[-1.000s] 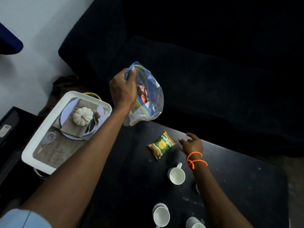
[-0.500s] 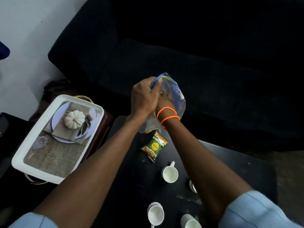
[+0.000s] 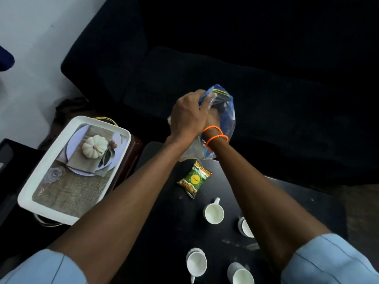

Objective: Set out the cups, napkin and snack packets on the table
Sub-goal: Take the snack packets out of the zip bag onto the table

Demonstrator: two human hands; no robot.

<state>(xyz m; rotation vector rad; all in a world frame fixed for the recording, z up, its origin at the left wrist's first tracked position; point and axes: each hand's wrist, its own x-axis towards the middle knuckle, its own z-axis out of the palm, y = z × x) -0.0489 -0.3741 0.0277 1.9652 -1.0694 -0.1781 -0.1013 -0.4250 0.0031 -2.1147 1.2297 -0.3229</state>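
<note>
Light-blue sleeves [image 3: 332,261], orange wrist cords [image 3: 215,134]

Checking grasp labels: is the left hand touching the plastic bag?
Touching. The head view shows the left hand with its fingers pinching the rim of the plastic bag at its open mouth, holding it above the table.

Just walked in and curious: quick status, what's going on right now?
Left hand grips plastic bag open; right hand reaching inside. One snack packet and four cups on table. Nothing blocking.
</note>
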